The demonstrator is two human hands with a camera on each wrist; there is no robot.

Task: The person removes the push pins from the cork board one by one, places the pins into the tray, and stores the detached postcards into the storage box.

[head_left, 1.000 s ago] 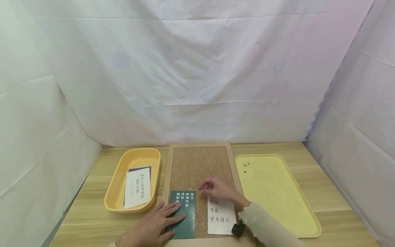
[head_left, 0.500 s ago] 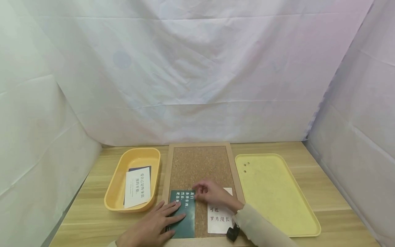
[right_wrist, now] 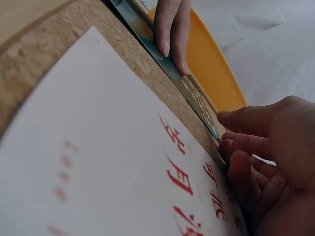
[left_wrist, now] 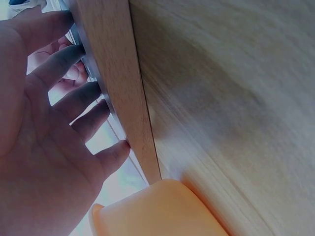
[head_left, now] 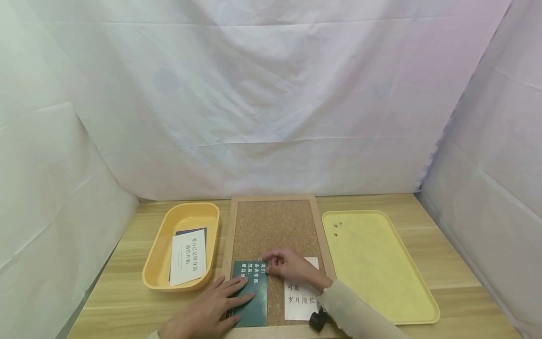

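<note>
A dark green card (head_left: 256, 308) with white Chinese characters lies on the wood-framed cork board (head_left: 275, 226), at its lower left. My left hand (head_left: 213, 308) rests on its left side with fingers spread and fairly straight. At the card's upper right corner is my right hand (head_left: 292, 268), its thumb and fingers bent close together. The right wrist view shows those fingertips (right_wrist: 224, 118) at the corner; whether something small sits between them is hidden. A white card (head_left: 298, 310) with red characters lies on the board's lower right, partly covered by my right hand and wrist.
Left of the board stands an orange-yellow bin (head_left: 148, 278) holding a white printed card (head_left: 188, 259) over a dark one. To the right, a yellow tray (head_left: 381, 273) carries several small brownish pieces (head_left: 336, 226). A black object (head_left: 317, 320) hangs at my right sleeve.
My right hand has moved left from above the white card to the green card's upper right corner and stays there. The left hand has held its place.
</note>
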